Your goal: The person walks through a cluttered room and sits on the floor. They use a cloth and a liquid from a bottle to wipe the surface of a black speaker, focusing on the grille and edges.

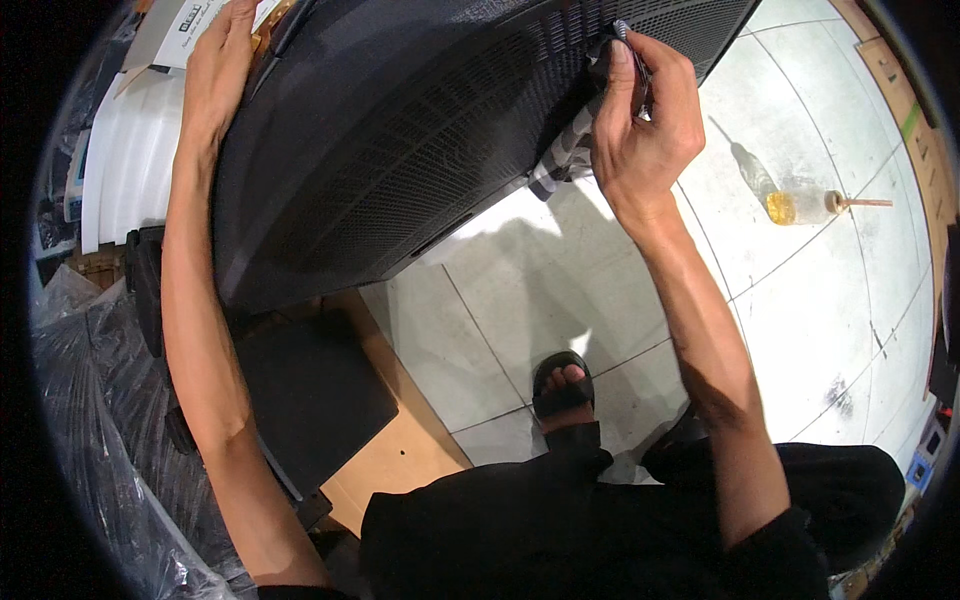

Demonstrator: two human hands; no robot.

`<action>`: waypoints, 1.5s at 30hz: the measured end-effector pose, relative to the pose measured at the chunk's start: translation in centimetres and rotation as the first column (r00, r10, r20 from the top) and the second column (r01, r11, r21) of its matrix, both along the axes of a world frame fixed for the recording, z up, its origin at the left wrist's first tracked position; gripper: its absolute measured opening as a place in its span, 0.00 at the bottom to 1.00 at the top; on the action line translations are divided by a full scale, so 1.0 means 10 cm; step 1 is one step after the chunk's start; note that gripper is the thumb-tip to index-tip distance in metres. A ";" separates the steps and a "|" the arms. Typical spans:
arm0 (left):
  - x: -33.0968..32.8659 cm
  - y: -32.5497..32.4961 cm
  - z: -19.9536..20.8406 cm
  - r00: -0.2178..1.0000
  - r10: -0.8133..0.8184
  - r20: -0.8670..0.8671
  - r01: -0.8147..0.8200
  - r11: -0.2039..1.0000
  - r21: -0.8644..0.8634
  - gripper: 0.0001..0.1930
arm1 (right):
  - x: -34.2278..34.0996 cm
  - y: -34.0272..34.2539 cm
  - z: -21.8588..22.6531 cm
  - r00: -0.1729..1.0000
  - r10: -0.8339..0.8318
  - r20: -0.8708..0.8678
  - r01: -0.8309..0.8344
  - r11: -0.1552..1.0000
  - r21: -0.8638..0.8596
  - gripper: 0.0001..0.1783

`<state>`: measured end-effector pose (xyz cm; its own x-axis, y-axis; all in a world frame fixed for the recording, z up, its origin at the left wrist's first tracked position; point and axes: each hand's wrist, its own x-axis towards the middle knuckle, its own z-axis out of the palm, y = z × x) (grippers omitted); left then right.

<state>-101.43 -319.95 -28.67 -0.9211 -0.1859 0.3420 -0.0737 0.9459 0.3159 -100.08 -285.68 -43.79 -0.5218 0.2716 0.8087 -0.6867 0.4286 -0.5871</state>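
A large black vented panel (pixel 400 150), like the back of a television, stands tilted in front of me. My left hand (pixel 222 60) is at its upper left edge and seems to grip it, the fingertips cut off by the picture's top. My right hand (pixel 650 120) is closed, thumb against fingers, on a bunched grey-and-white patterned cloth (pixel 565 160) at the panel's right side. Part of the cloth hangs below the hand, and a dark bit of it shows at the fingertips, close to the vent slots.
A clear bottle with yellow liquid (pixel 800 207) and a brown stick in its mouth lies on the tiled floor (pixel 800 320). Plastic wrap (pixel 110 400), white foam (pixel 130 165) and a carton (pixel 170 35) are at left. A black board (pixel 310 400) rests on cardboard (pixel 400 470).
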 end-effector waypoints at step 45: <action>0.11 0.08 0.07 0.997 0.033 0.069 -0.040 0.993 0.111 0.38 | 0.24 -0.26 -0.04 0.984 0.144 0.108 -0.133 0.986 -0.102 0.11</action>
<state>-100.35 -319.16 -27.98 -0.9331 -0.2537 0.2548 -0.1321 0.9010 0.4133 -97.68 -288.28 -44.17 -0.6474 0.2621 0.7156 -0.6614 0.2733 -0.6985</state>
